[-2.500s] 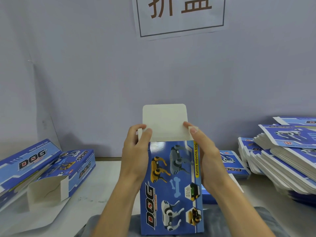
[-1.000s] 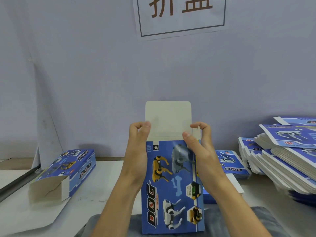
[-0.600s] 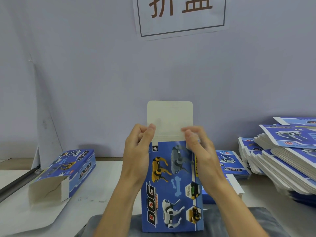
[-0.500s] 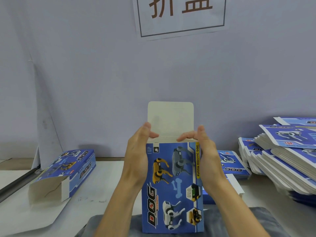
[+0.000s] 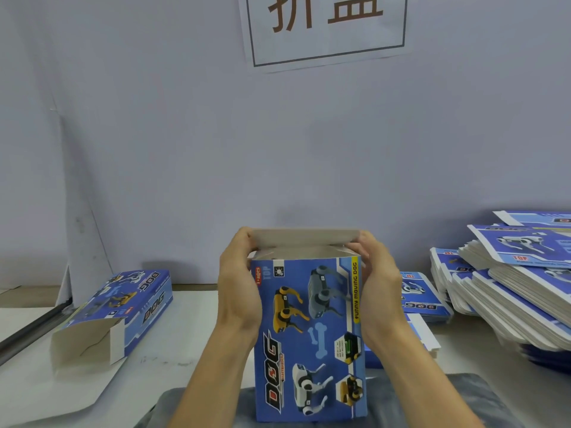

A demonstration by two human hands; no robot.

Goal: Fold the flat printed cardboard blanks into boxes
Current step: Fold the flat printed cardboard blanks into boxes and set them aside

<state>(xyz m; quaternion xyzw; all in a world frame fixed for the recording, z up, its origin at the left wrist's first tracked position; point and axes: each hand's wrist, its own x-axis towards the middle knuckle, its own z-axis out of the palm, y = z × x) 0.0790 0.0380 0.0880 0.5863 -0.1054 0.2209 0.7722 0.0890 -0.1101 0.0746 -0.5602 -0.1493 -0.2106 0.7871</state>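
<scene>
A blue printed box (image 5: 312,338) with robot dogs and the word DOG stands upright in front of me. My left hand (image 5: 238,288) grips its upper left side and my right hand (image 5: 375,285) its upper right side. Both sets of fingers press on the white top flap (image 5: 304,237), which is bent forward and lies nearly level over the box's open top. Flat blue printed blanks (image 5: 519,282) are stacked at the right.
A folded blue box (image 5: 123,310) lies on its side at the left with its near end open, on the white table (image 5: 191,341). More blanks (image 5: 420,301) lie behind my right hand. A grey cloth (image 5: 210,406) sits below the box. A paper sign (image 5: 324,26) hangs on the wall.
The white top flap, upright half a second ago, has been bent forward and down over the box's opening. Both hands shifted up to the top corners.
</scene>
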